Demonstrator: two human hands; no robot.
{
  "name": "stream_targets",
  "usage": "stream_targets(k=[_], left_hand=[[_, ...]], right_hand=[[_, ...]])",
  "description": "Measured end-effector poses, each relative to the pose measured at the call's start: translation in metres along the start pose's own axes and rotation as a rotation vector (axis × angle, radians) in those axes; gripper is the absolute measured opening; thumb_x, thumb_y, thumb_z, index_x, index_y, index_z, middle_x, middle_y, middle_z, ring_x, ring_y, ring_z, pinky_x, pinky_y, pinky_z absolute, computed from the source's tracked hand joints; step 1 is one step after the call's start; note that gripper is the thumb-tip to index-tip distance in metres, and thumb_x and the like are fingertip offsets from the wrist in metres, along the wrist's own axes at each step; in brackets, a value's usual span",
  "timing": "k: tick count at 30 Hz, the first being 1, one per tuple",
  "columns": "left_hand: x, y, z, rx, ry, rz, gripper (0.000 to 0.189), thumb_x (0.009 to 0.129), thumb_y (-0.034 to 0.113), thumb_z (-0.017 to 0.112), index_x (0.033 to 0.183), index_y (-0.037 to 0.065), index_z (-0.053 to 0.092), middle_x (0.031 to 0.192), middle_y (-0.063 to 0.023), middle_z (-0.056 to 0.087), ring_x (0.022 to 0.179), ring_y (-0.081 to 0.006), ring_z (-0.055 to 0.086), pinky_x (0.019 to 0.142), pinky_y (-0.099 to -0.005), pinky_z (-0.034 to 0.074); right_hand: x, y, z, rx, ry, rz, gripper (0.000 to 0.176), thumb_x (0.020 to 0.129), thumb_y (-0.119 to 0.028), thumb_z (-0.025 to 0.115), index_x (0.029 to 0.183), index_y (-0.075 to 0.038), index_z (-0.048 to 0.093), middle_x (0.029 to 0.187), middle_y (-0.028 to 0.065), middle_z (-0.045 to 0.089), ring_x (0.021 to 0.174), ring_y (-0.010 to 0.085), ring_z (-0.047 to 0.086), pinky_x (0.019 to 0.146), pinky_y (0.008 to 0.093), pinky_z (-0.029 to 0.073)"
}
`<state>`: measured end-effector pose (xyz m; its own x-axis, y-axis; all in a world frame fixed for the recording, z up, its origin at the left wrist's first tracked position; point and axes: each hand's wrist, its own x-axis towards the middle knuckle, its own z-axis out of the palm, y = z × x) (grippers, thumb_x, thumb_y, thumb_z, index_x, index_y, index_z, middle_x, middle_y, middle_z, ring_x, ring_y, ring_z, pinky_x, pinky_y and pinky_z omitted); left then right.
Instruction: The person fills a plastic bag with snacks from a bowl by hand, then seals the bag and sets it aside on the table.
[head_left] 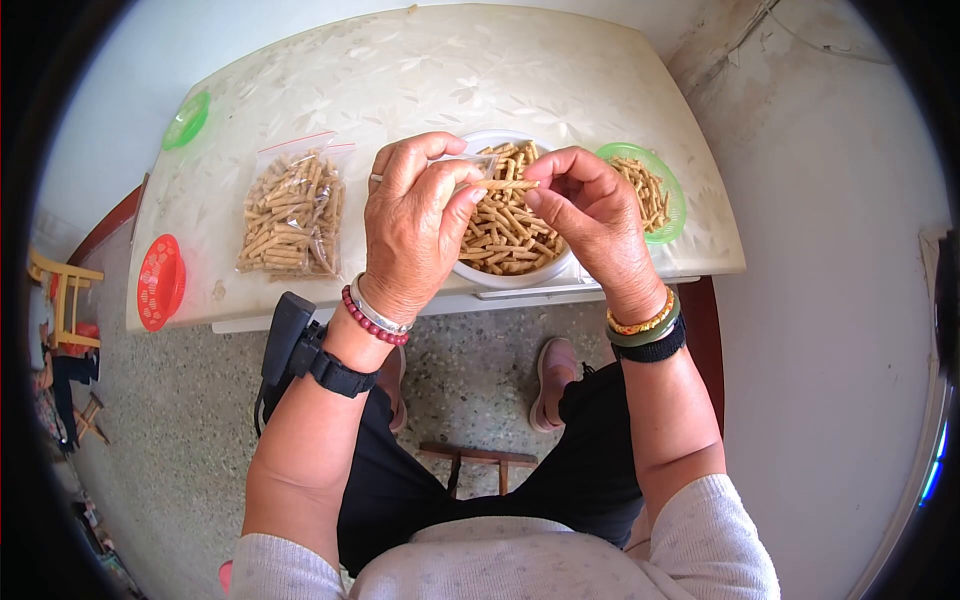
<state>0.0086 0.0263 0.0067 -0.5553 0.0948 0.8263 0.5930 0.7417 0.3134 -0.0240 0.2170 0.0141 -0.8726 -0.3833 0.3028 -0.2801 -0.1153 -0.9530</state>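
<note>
Over a white bowl (497, 281) heaped with short tan sticks (508, 228), both my hands are raised close together. A single tan stick (507, 184) with a ridged, twisted look lies level between them. My left hand (415, 205) pinches its left end between thumb and fingers, and a bit of clear plastic shows beside those fingers. At the right end, the thumb and forefinger of my right hand (592, 212) close on the stick. To the left of my left hand lies a clear zip bag (292, 215) full of similar sticks. A green basket (676, 205) of thinner pieces stands by my right hand.
A red basket (161, 282) sits at the table's left front corner, and a green dish (187, 120) at its far left. The pale patterned table (420, 75) meets a wall on the right. A wooden stool (478, 454) shows below, between my legs.
</note>
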Motion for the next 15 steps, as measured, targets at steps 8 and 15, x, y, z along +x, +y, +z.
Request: stream_targets(k=[8, 15], left_hand=[[-0.001, -0.003, 0.001, -0.03, 0.007, -0.023, 0.016, 0.08, 0.012, 0.071, 0.093, 0.008, 0.062, 0.105, -0.0083, 0.059, 0.099, -0.0287, 0.056, 0.085, -0.0394, 0.045], [0.0, -0.027, -0.01, -0.001, 0.077, -0.239, 0.015, 0.091, 0.019, 0.063, 0.096, 0.004, 0.065, 0.106, -0.0101, 0.062, 0.098, -0.0247, 0.059, 0.082, -0.035, 0.047]], right_hand=[[0.002, 0.002, 0.004, 0.007, 0.095, -0.009, 0.009, 0.089, -0.008, 0.069, 0.093, -0.002, 0.064, 0.083, -0.0033, 0.063, 0.073, 0.0025, 0.054, 0.067, 0.0182, 0.046], [0.007, 0.012, 0.004, -0.128, 0.208, -0.058, 0.009, 0.089, -0.01, 0.069, 0.089, -0.002, 0.065, 0.079, -0.0034, 0.062, 0.07, 0.0025, 0.053, 0.061, 0.0192, 0.045]])
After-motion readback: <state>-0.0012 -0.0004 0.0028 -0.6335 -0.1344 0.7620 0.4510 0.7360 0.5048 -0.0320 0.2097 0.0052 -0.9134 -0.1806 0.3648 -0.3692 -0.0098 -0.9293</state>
